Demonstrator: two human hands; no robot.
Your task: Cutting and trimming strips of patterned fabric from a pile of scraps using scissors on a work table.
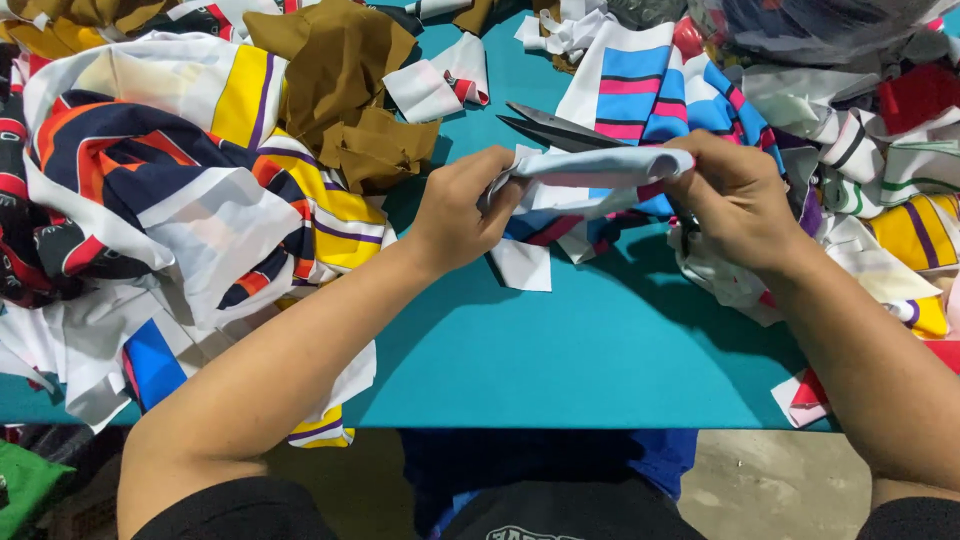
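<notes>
a pale, rolled strip of white cloth with pink and blue stripes (590,170) stretches across the centre of the frame, pinched at its ends by the left hand (462,208) and right hand (735,195), above the teal table (600,340), dark scissors (560,128) just behind, brown fabric (345,90) upper left.

A teal table (560,370) fills the middle of the frame; bare grey concrete floor (760,480) shows along the bottom right.

Both forearms angle inward; left hand (462,210) pinched closed, right hand (735,200) curled closed, knuckles up, near mid-scene.
</notes>
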